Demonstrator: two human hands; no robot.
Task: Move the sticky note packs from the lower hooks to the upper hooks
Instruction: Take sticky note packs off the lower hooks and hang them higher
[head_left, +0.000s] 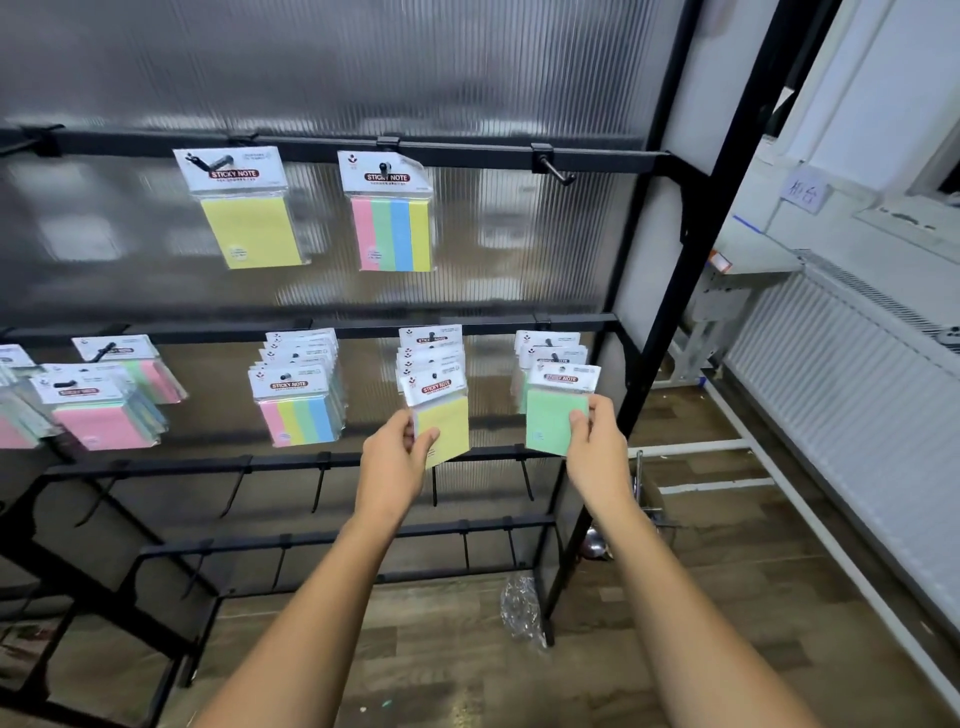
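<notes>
Left hand (400, 448) pinched the yellow pack (445, 423); right hand (597, 441) pinched the green pack (550, 423). Pick-up step, likely. Next: slide both off, raise toward the bare upper hook (558, 174), right.

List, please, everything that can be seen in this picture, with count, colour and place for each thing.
Upper yellow pack: one, yellow, upper hook, left.
Upper striped pack: one, pink, green, blue and yellow, next upper hook.
Empty hook: one, black, upper rail, right.
Pink packs: several, count unclear, lower rail, far left.
Striped stack: several, lower rail, middle.
Front yellow pack: one, yellow, front of a lower stack.
Green pack: one, green, front of the rightmost lower stack.
Bare rails: two, black, below the packs.
Radiator: one, white, right wall.
Plastic wrap: one, clear, on the floor.
Left hand: pinches the front yellow pack.
Right hand: pinches the green pack.
</notes>
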